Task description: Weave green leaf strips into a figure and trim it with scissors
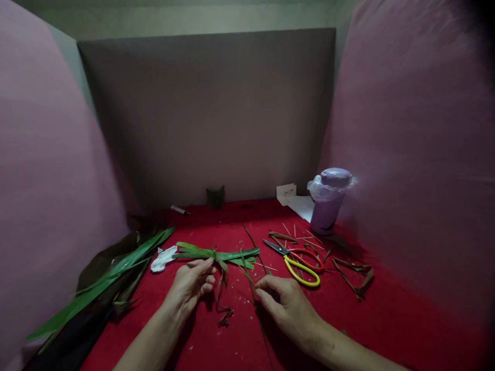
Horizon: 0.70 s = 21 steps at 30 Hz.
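Note:
Near the middle of the red cloth lies a bundle of green leaf strips (235, 254), bound at its centre with a brown dried strip (223, 273) whose end trails down the cloth. My left hand (192, 283) pinches the bundle at that tied centre, thumb and forefinger together. To its right, my right hand (284, 304) is closed, thumb against forefinger, on a thin green leaf strip (249, 278) that runs up past the bundle's right part and down toward the front. Scissors (296, 263) with one red and one yellow handle lie slightly spread beyond my right hand.
Long green leaves (112, 275) lie at the left over dark material, by a crumpled white tissue (164, 258). Toothpicks (314, 243) and dried strips (358, 283) scatter at right. Behind stand a purple tumbler (328, 208), white papers (301, 206), a folded leaf piece (215, 197) and a marker (180, 209).

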Each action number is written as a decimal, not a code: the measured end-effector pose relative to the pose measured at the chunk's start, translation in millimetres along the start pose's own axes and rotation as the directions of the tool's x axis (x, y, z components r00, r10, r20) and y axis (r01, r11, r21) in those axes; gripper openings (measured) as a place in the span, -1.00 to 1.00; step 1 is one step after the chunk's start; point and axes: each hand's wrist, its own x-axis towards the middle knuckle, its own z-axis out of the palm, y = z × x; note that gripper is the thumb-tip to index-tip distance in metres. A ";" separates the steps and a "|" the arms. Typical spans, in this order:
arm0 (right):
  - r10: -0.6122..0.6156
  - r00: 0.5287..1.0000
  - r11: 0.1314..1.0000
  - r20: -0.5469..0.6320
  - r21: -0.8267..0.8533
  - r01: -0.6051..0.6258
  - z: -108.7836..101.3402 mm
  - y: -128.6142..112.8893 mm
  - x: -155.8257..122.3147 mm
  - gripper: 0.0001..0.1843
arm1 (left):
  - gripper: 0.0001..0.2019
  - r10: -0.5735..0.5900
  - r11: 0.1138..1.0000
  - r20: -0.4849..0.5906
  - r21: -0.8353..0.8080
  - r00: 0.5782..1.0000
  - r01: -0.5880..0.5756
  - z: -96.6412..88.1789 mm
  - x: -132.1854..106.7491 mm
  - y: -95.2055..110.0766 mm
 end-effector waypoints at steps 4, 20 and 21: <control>0.000 1.000 0.998 0.030 -0.059 0.002 1.6 0.7 -1.7 -0.79 | -0.86 -0.008 1.000 -0.069 -0.013 0.998 0.007 4.6 12.1 4.4; -0.105 0.994 0.992 -0.033 -0.076 0.102 -12.8 -14.0 0.7 -0.85 | -0.74 0.222 0.974 0.025 -0.044 0.975 -0.221 -3.6 3.0 11.6; -0.112 0.991 0.993 -0.071 -0.032 0.110 -18.8 -21.7 2.4 -0.85 | -0.76 0.225 0.974 0.036 -0.047 0.974 -0.223 -5.3 1.1 11.5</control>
